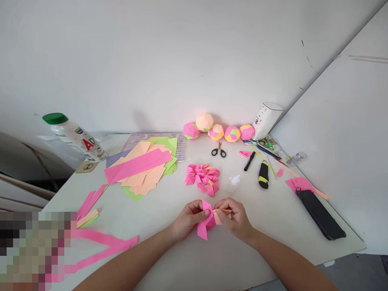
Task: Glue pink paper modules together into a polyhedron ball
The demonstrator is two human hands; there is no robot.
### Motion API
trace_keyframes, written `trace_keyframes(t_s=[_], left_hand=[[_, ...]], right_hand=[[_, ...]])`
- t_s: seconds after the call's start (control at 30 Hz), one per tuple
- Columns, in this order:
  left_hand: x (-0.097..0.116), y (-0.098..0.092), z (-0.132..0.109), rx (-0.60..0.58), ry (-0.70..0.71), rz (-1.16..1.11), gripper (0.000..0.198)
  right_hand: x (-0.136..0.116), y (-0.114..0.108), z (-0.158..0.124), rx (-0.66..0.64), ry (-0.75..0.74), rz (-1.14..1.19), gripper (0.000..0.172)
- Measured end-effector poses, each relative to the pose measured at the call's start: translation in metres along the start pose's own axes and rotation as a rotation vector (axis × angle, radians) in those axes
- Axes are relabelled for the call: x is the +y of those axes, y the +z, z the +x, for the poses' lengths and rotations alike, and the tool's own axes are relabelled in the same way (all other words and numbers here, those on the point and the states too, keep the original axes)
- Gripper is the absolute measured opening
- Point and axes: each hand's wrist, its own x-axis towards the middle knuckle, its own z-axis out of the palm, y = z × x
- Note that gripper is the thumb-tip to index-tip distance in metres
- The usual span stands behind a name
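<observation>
Near the front middle of the table, my left hand pinches a folded pink paper piece between thumb and fingers. From the right, my right hand grips a folded orange paper piece, whose left end meets the pink one. Whether the orange end is tucked inside or only touching, I cannot tell. Just beyond my hands lies a pile of small folded pink paper units with a few orange bits. A small white translucent bottle stands to the right of that pile.
Several paper balls line the wall. Black-handled scissors, a black marker, a box cutter and a black phone lie about. Stacked paper sheets and a green-capped bottle are at left; a blurred patch covers the lower left.
</observation>
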Motion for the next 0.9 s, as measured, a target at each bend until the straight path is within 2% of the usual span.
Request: trace_keyframes(t_s=[0.13, 0.37, 0.6, 0.9], left_hand=[[-0.0018, 0.0006, -0.0003, 0.059, 0.042, 0.125, 0.033], [-0.0028, 0.0012, -0.002, 0.05, 0.16, 0.39, 0.037], [-0.0012, 0.0013, -0.0033, 0.023, 0.208, 0.421, 0.037], [-0.0041, -0.0022, -0.0027, 0.012, 0.231, 0.442, 0.034]], right_hand=[[-0.0017, 0.0003, 0.0006, 0.006, -0.096, -0.071, 0.016], [-0.0061, -0.0001, -0.0002, 0.008, 0.012, -0.088, 0.017], [-0.0067, -0.0002, 0.0005, 0.002, 0.138, -0.038, 0.018], [-0.0072, 0.0009, -0.0008, 0.027, 0.183, -0.012, 0.018]])
